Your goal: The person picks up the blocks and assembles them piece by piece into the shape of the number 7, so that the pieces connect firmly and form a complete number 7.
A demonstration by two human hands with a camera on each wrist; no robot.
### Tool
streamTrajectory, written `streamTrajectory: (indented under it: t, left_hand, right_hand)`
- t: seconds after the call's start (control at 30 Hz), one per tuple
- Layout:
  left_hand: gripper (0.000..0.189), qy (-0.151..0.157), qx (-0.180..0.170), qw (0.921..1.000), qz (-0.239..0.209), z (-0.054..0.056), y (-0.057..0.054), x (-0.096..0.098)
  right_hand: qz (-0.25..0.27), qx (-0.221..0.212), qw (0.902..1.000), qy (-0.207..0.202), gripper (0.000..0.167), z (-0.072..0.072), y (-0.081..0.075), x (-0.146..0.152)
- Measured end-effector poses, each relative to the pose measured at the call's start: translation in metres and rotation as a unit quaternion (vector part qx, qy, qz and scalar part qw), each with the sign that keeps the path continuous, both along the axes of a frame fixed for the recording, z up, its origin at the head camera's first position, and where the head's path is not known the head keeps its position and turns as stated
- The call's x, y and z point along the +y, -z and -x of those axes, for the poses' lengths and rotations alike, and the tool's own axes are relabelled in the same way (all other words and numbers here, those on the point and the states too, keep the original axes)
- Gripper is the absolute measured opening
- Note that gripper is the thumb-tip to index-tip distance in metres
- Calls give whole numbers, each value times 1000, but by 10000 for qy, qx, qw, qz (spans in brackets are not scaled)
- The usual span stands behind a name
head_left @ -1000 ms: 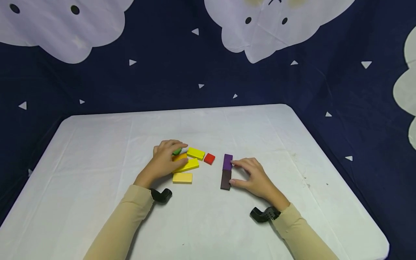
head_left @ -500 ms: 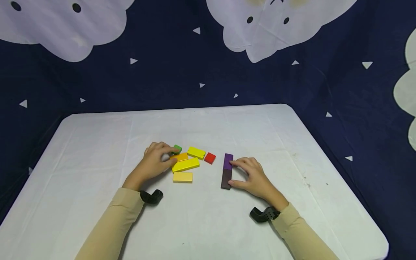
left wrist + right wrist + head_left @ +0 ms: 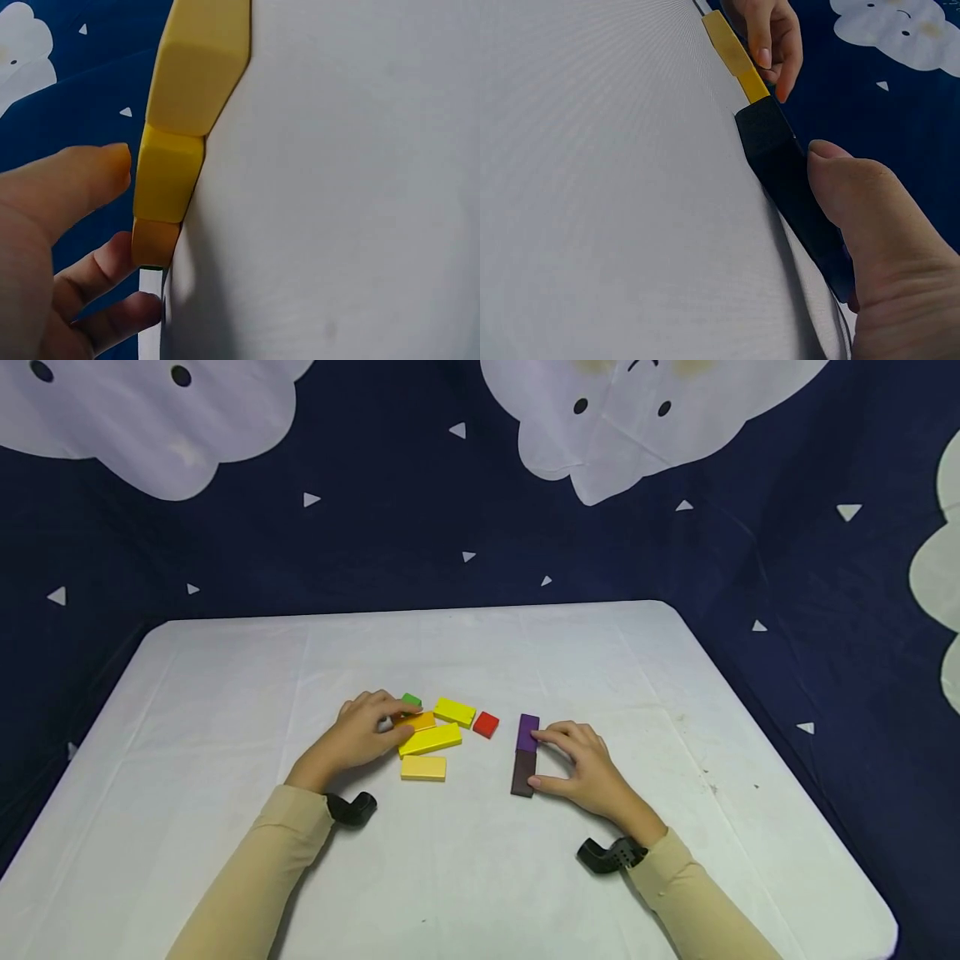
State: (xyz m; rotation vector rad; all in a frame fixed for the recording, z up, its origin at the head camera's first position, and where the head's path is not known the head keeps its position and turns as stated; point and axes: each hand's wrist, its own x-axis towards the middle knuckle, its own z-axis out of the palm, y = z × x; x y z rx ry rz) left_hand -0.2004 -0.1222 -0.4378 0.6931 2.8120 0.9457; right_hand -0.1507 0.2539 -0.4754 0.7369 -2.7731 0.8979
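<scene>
A purple block (image 3: 528, 732) and a dark brown block (image 3: 523, 774) lie end to end on a white table (image 3: 637, 893), the brown one on the near side. A person's right hand (image 3: 581, 764) borders them on the right, thumb and forefinger spread wide, thumb at the brown block and forefinger at the purple. To the left, the left hand (image 3: 360, 731), thumb and fingers parted, reaches over a green block (image 3: 411, 700) and an orange block (image 3: 422, 721); whether it touches either cannot be told. A long yellow block (image 3: 431, 740) lies along the orange one's near side, with a pale yellow block (image 3: 423, 768) nearer. Farther right sit a short yellow block (image 3: 455, 712) and a red block (image 3: 486, 725).
</scene>
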Motion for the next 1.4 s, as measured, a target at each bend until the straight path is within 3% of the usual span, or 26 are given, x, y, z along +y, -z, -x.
streamTrajectory:
  t: [0.43, 0.73, 1.03, 1.4]
  left_hand:
    - [35, 149, -418, 9974, 562, 4, -3, 1]
    - [40, 187, -814, 9939, 720, 1, -7, -7]
    - [43, 186, -839, 9951, 495, -4, -7, -18]
    - [64, 224, -1046, 9942, 61, -10, -4, -34]
  right_hand:
    - [40, 53, 10000, -36, 68, -1, -2, -1]
    - [32, 18, 10000, 7, 68, -1, -1, 0]
    - [27, -34, 10000, 20, 68, -2, -1, 1]
    - [19, -46, 10000, -8, 68, -1, -1, 0]
